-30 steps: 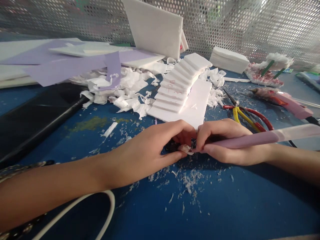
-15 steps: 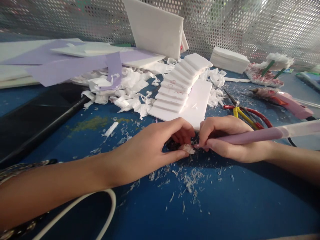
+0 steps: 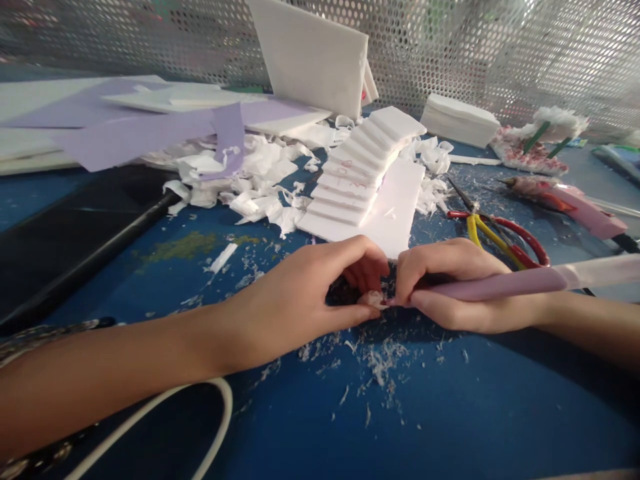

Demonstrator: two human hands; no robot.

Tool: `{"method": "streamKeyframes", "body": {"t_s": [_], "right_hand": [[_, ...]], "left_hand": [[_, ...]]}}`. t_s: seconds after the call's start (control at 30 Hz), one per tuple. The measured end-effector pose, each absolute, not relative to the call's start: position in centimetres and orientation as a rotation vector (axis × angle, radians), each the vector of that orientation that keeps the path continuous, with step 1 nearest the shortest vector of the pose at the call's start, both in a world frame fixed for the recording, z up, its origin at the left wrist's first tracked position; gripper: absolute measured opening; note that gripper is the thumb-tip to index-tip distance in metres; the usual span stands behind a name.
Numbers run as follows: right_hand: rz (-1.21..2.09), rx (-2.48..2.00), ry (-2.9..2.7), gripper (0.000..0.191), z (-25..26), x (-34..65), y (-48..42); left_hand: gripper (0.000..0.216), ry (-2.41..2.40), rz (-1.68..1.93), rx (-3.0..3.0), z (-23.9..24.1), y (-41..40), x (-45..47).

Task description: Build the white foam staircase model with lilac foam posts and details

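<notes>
Between the thumb and fingers of my left hand (image 3: 320, 283) is a small whitish crumpled piece (image 3: 374, 299), perhaps paper or foam. My right hand (image 3: 457, 287) grips a purple pen-like tool (image 3: 505, 283) with a pale translucent rear end, held almost level. Its tip reaches the right side of the small piece; whether it touches is hard to make out. Just beyond my hands stands a stepped row of white foam pieces (image 3: 353, 177) on a white foam board (image 3: 400, 207). White shavings (image 3: 383, 367) lie scattered on the blue table (image 3: 450, 413) below my fingers.
Red-and-yellow-handled pliers (image 3: 495, 233) and a pink glue gun (image 3: 575, 203) lie at the right. Torn white paper scraps (image 3: 265, 163) and purple sheets (image 3: 145, 137) fill the back left, beside a black flat object (image 3: 75, 227). A white cable (image 3: 225, 407) loops in front. Perforated metal (image 3: 450, 53) stands behind.
My right hand and the pen-like tool have shifted slightly down. The small piece has turned a little in my left fingers, while the left hand stays almost in place.
</notes>
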State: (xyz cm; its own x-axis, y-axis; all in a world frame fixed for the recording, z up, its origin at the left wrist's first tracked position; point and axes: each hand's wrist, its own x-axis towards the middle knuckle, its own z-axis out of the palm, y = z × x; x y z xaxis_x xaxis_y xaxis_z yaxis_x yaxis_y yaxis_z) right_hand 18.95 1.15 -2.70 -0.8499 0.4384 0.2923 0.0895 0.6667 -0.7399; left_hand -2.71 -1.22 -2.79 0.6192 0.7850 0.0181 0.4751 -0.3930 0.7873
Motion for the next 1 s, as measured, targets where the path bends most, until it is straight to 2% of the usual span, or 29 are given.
{"method": "streamKeyframes", "body": {"t_s": [1.0], "right_hand": [[0.962, -0.449, -2.425, 0.006, -2.59, 18.62, 0.99]], "left_hand": [[0.019, 1.016, 0.475, 2.119, -2.44, -1.5, -2.41]]}}
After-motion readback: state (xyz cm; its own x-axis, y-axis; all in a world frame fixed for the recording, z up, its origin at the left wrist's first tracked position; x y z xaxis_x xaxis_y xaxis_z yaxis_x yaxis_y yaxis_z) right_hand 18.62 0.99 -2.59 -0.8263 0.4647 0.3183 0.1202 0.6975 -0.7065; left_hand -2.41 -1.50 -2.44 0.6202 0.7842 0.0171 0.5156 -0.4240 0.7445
